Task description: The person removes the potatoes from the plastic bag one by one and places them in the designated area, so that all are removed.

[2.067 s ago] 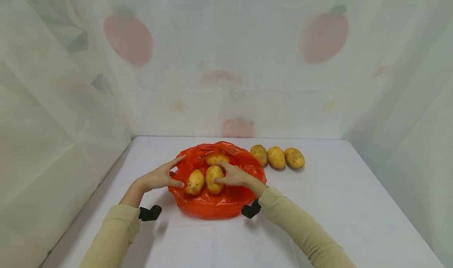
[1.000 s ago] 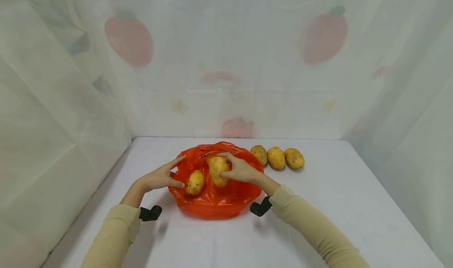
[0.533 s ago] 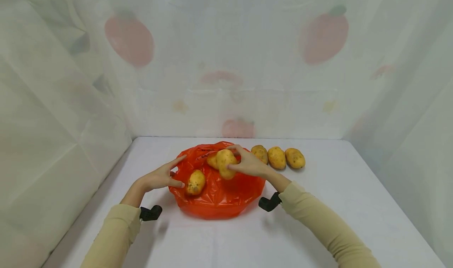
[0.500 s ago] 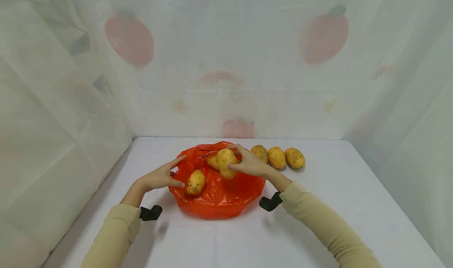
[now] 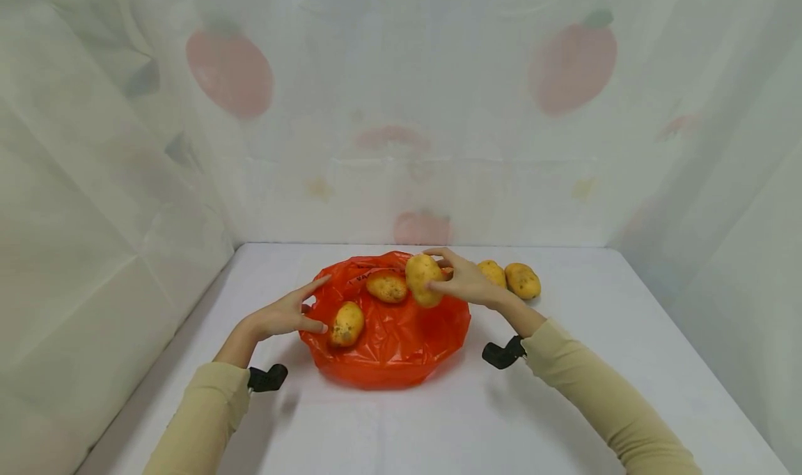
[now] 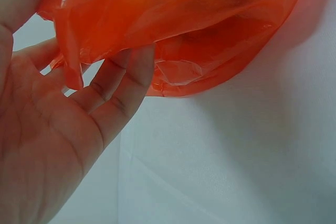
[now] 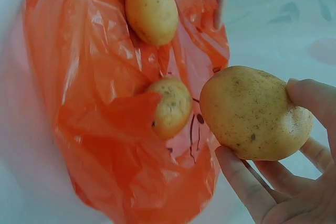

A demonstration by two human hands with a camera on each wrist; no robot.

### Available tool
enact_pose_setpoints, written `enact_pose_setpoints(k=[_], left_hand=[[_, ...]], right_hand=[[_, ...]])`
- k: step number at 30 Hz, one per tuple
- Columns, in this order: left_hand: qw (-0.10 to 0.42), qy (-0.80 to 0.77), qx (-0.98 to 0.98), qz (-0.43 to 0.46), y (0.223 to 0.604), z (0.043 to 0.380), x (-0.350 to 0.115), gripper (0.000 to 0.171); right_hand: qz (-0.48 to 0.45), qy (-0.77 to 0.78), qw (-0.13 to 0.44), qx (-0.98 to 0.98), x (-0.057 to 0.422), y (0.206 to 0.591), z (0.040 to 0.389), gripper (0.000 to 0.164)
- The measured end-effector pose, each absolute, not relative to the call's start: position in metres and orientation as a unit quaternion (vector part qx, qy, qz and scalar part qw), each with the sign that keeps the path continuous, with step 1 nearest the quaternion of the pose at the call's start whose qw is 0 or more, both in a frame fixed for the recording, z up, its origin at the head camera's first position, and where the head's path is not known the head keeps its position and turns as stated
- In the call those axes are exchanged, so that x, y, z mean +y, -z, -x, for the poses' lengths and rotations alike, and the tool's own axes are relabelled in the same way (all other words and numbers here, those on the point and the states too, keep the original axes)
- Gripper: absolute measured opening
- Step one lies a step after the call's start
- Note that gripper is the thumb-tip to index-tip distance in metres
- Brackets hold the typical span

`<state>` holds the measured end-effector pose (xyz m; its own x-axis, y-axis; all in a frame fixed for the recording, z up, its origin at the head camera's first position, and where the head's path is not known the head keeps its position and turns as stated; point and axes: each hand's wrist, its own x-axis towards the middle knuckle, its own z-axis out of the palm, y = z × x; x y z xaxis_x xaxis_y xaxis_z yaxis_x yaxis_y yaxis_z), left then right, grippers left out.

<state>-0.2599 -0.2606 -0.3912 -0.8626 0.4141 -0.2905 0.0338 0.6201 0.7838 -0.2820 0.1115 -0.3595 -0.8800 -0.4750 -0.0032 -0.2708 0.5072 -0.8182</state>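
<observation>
My right hand (image 5: 466,280) grips a potato (image 5: 422,280) between thumb and fingers, over the right back part of a red plastic bag (image 5: 388,370). In the right wrist view that held potato (image 7: 254,114) is yellow-brown with dark specks, raised beside the bag. Two more potatoes lie in the bag: one toward the left (image 5: 347,324) and one further back (image 5: 386,286). My left hand (image 5: 285,315) holds the bag's left rim, thumb and index finger spread. Seen from the left wrist, other fingers (image 6: 118,87) reach under the red film.
On the white table (image 5: 564,363), right of the bag, sit a potato (image 5: 491,271) partly behind my right hand and another potato (image 5: 523,281) beside it. A white sheet with faded fruit prints (image 5: 401,182) closes off the back and sides.
My right hand has lifted a potato from among those in the bag and carried it up, back and to the right, now covering a table potato. My left hand has stayed put.
</observation>
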Motion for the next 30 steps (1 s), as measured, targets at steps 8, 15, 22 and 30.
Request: enact_pose_setpoints(k=[8, 15, 22, 30], left_hand=[[0.23, -0.416, 0.871, -0.125, 0.392, 0.26, -0.261, 0.092], [0.226, -0.414, 0.872, -0.13, 0.393, 0.26, -0.262, 0.092], [0.224, -0.412, 0.873, -0.137, 0.393, 0.26, -0.262, 0.092], [0.224, -0.409, 0.874, -0.134, 0.393, 0.259, -0.262, 0.092]], right_hand=[[0.199, 0.467, 0.117, 0.853, 0.132, 0.36, 0.282, 0.064], [0.162, 0.473, 0.102, 0.86, 0.147, 0.359, 0.278, 0.066], [0.141, 0.498, 0.116, 0.848, 0.166, 0.36, 0.274, 0.066], [0.136, 0.489, 0.101, 0.856, 0.185, 0.368, 0.273, 0.065]])
